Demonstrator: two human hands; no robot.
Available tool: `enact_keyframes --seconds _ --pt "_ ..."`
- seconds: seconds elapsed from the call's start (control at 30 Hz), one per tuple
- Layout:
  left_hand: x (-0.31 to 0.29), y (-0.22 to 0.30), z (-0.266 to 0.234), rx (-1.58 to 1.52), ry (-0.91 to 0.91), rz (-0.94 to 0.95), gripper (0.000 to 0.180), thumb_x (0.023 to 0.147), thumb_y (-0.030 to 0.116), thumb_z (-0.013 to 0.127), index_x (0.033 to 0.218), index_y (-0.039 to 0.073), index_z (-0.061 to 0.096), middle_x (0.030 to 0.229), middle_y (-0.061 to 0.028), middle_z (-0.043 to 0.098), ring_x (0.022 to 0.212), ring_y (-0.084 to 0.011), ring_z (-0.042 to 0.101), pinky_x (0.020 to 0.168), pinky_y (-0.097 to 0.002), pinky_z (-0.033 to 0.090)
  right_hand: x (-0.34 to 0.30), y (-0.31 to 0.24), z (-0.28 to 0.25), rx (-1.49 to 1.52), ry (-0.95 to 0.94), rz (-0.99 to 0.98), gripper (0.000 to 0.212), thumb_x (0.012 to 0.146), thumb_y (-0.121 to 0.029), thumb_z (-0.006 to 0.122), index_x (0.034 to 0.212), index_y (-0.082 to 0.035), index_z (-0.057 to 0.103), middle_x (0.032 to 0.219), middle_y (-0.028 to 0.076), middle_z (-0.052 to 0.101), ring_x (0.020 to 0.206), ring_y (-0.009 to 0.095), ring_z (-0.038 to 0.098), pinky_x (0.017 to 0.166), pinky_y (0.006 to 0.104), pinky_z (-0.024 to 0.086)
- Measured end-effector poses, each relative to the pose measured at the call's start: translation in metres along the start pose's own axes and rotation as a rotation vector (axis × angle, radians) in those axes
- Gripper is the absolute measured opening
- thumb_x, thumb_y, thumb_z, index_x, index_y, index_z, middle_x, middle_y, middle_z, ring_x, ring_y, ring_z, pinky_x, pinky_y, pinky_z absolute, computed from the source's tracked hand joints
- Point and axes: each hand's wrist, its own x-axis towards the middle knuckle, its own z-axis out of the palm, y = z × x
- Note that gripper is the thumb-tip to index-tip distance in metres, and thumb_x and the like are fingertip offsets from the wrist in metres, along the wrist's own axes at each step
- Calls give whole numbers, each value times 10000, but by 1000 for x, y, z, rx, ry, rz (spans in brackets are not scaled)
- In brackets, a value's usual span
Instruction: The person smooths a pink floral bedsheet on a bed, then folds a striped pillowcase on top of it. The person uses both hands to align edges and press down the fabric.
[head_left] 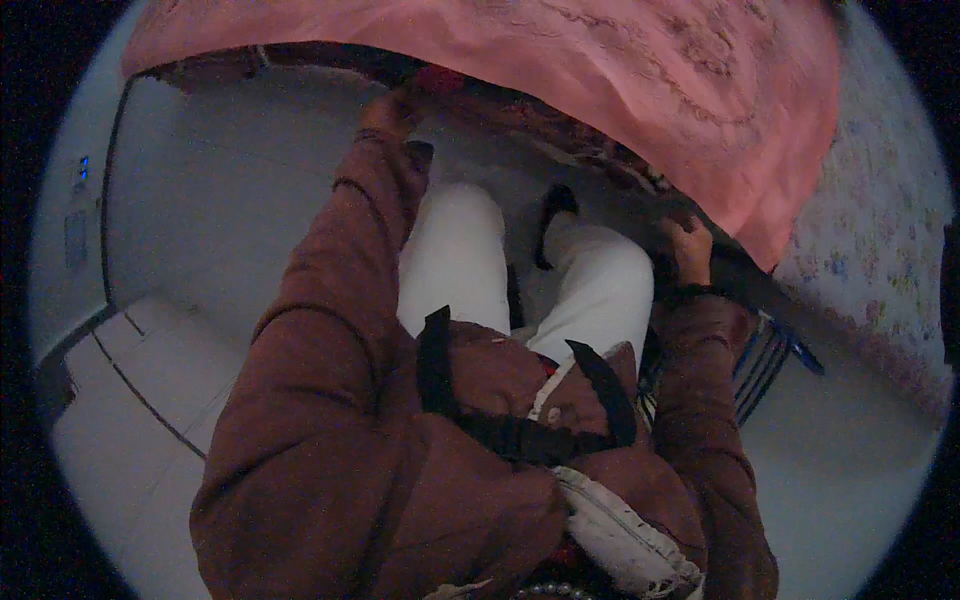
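A large pink cloth (640, 90) with faint embroidery lies spread over a bed or mattress across the top of the view. My left hand (392, 108) reaches forward and grips the dark patterned edge (470, 85) beneath the pink cloth. My right hand (688, 250) holds the same edge further right, near the corner. Both arms are in dark red-brown sleeves. My legs in white trousers (455, 250) stand close against the bed's side.
A pale tiled floor (200, 200) spreads to the left, with a dark line along the wall. A floral sheet or wall covering (880, 230) is at the right. A blue metal rack (770, 360) stands by my right elbow. Black straps cross my chest.
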Motion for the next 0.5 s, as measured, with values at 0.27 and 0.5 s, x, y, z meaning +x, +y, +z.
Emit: enact_keyframes --seconds 0.27,0.5 --pt "-73 47 44 -524 -90 64 347 951 212 661 1252 47 608 1220 -170 645 1145 -341 598 840 -461 552 30 -51 63 -147 9 -408 463 841 -223 720 1237 -11 609 1024 100 670 968 250 640 785 377 536" --pt "-51 39 35 -326 81 311 376 948 174 668 1255 -20 569 1199 -181 640 1102 -340 617 788 -484 608 51 9 20 -527 243 -499 359 909 -181 640 1214 6 616 1206 161 646 1045 341 618 887 419 512"
